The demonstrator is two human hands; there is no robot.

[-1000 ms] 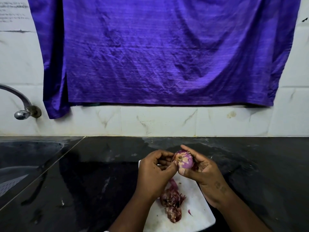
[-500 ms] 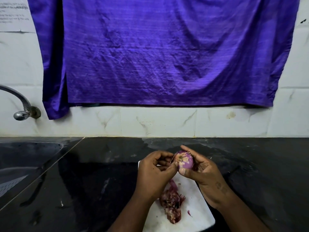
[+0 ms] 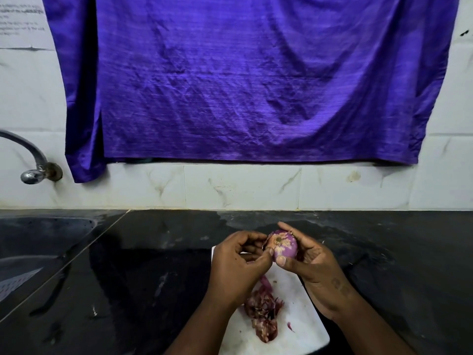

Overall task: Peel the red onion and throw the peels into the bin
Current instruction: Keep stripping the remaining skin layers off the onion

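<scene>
Here, at the left end of a black counter [image 3: 143, 278], a metal tap [image 3: 33, 172] curves out from the white tiled wall [image 3: 243, 187] above a dark sink [image 3: 48, 234]. A printed sheet of paper [image 3: 21, 21], its text too small to read, is stuck to the wall above the tap. Beside it, a wide purple cloth [image 3: 243, 80] hangs across most of the wall, and its hem ends just above the counter's back edge.

Towards the counter's near edge, a person works over a white cutting board [image 3: 304, 321]. The left hand [image 3: 238, 265] is curled, with thumb and forefinger pinching a loose flap of skin [image 3: 267, 244] on the left side of a red onion [image 3: 284, 245]. Below that hand, a heap of dark red peels [image 3: 263, 313] lies on the board near its left edge, and one small scrap [image 3: 290, 327] lies apart to the heap's right. The onion is held in the air over the board's far end, root end towards the camera, much of its surface bare and purple. The right hand [image 3: 317, 267] grasps it from the right, with the fingers wrapped behind it and the thumb pressed on its near side.
</scene>
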